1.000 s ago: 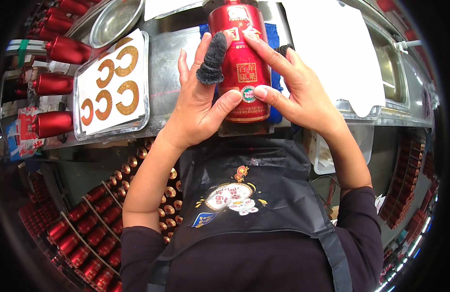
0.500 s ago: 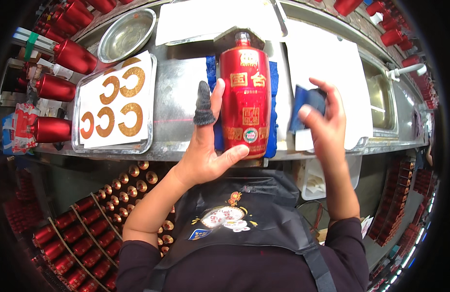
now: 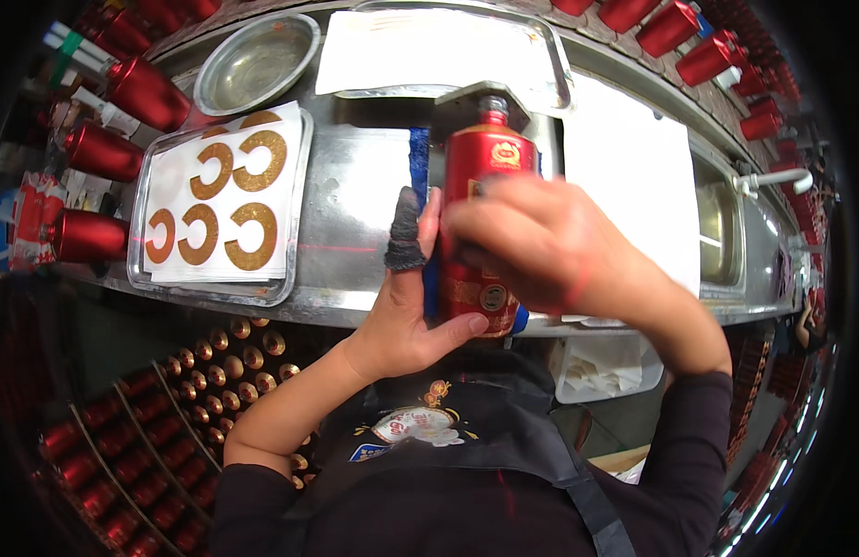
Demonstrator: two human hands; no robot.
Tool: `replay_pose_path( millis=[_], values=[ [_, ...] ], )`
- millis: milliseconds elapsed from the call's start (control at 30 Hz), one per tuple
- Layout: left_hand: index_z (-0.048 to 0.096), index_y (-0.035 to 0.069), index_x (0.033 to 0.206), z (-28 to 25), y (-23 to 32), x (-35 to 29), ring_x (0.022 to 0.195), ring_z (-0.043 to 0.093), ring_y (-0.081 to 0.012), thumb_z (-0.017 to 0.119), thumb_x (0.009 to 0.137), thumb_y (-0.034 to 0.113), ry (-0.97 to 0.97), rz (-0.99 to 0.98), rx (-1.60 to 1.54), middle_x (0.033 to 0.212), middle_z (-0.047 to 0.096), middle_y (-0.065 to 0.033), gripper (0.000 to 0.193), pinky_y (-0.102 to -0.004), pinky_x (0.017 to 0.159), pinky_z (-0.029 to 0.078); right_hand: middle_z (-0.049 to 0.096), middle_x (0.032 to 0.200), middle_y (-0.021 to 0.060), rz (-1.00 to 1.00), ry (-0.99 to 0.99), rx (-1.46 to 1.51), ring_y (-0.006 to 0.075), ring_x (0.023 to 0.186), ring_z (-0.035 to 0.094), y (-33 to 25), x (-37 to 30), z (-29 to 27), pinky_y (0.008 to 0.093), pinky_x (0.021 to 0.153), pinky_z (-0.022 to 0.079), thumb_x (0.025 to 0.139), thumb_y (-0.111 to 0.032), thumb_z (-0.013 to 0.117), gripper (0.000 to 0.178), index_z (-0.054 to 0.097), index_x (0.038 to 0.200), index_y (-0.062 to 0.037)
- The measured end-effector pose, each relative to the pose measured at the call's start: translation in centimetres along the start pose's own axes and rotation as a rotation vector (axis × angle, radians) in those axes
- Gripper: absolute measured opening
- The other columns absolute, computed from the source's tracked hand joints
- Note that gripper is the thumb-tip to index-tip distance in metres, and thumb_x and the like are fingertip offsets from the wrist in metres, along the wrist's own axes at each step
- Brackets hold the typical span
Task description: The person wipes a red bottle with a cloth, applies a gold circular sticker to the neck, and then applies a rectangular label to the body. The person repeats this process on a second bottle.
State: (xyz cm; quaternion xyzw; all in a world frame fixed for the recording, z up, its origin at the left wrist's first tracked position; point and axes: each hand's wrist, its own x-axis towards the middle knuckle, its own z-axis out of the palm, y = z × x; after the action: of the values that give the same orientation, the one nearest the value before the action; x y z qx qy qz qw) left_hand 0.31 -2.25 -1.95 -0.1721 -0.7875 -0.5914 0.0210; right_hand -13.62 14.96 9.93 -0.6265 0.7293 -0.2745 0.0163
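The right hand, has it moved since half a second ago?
Yes: the right hand moved left, away from the white tap, to over the red bottle.

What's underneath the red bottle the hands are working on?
Blue cloth shows along both sides of the red bottle, and a grey angular plate behind its neck. The bottle hides whether the cloth continues beneath.

Metal desk [image 3: 351,223]: rimmed tray [image 3: 299,209], left; bowl [image 3: 260,71], far left; paper-covered tray [image 3: 559,60], far centre; blue cloth [image 3: 418,160], centre; white sheet [image 3: 629,181], right.
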Motion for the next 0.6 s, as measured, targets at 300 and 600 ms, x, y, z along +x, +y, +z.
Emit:
replay_pose_path(
  millis=[300,600],
  values=[
    [-0.006,-0.001,0.159,-0.6,0.8,0.3,0.154,0.016,-0.0363,0.079,0.085,0.027,-0.018,-0.02,0.094,0.166,0.007,-0.0269,0.116,-0.0453,0.123,0.016,0.069,0.088,0.0117,0.172,0.509,0.013,0.02,0.082,0.069,-1.2,-3.5,3.0,0.0299,0.072,0.054,0.084,0.001,0.075,0.026,0.068,0.108,0.0001],
    [0.0,-0.004,0.159,-0.5,0.5,0.9,0.153,0.019,-0.0336,0.074,0.09,0.031,0.028,-0.093,-0.201,0.166,0.014,-0.0248,0.107,-0.0438,0.123,0.017,0.071,0.096,0.0123,0.283,0.582,-0.057,0.0172,0.087,0.069,1.9,-4.5,3.5,0.0268,0.075,0.054,0.087,-0.002,0.074,0.024,0.068,0.11,0.0002]
  ],
)
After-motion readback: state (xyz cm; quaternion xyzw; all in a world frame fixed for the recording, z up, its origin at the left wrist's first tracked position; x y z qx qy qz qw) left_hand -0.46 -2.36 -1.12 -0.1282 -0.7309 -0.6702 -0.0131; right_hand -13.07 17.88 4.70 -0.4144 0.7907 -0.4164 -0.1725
